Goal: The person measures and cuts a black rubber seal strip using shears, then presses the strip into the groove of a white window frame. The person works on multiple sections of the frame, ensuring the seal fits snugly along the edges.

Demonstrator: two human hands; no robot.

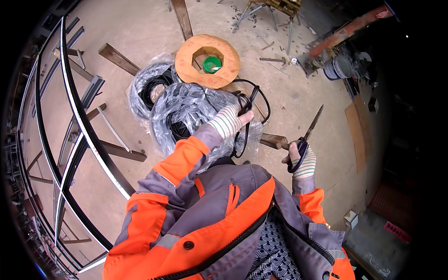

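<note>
My left hand, in a striped fingerless glove, is closed around a bundle of black rubber strip. Loops of the strip hang from it and curve out to the right. Below that hand lies clear plastic wrapping with more black coils inside. A pair of scissors with dark handles is in my right hand. Its fingers are in the handle loops, and the blades point up and away from me. The two hands are apart, with the scissors not touching the strip.
A round wooden disc lies beyond the plastic, with a green tape roll or tub in its opening. Long metal frames stand at left. Wooden beams lie around. A white bucket stands at far right.
</note>
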